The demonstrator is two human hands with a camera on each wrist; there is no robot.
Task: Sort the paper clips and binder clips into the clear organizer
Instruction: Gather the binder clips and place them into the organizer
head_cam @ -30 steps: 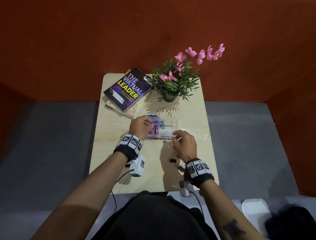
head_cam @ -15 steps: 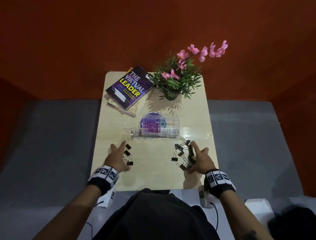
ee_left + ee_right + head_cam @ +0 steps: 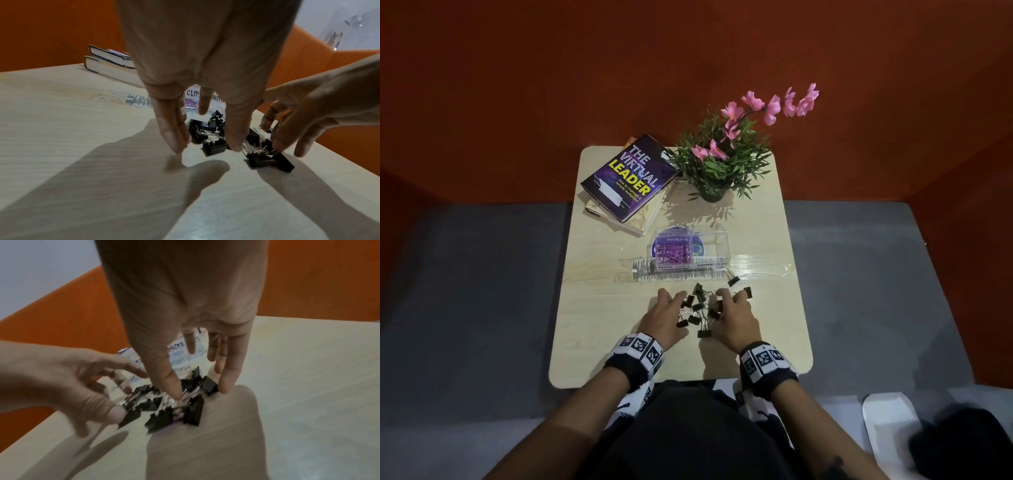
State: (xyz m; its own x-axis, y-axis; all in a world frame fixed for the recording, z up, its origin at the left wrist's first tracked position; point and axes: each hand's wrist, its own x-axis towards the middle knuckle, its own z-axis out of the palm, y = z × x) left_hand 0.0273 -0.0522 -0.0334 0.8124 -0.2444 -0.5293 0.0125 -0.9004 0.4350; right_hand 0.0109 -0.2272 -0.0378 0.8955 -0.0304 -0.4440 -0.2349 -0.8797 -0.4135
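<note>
We have both hands down on the pale wooden bench, raking the small black binder clips with silver wire handles into one heap between them. Our left hand has its fingers spread and nearly straight, tips on the bench against the left edge of the heap; our right hand is likewise spread, fingers splayed over the right edge. Neither pinches a clip yet.

To do this step well, we judge it best to keep the fingertips low on the wood so no clip slips under them, and to close the hands evenly so the heap bunches without spilling towards us. Two clips lie outside the sweep: one just in front of the clear plastic organizer, another beyond our right fingers. Those likely need a second pass.

The clips are tangled, handles sticking out at all angles, so they may snag one another when lifted. The organizer stands near the middle of the bench, well clear of our hands. Its left compartment holds purple paper clips; the right one looks empty, and the handwritten label on its front is hard to read.
</note>
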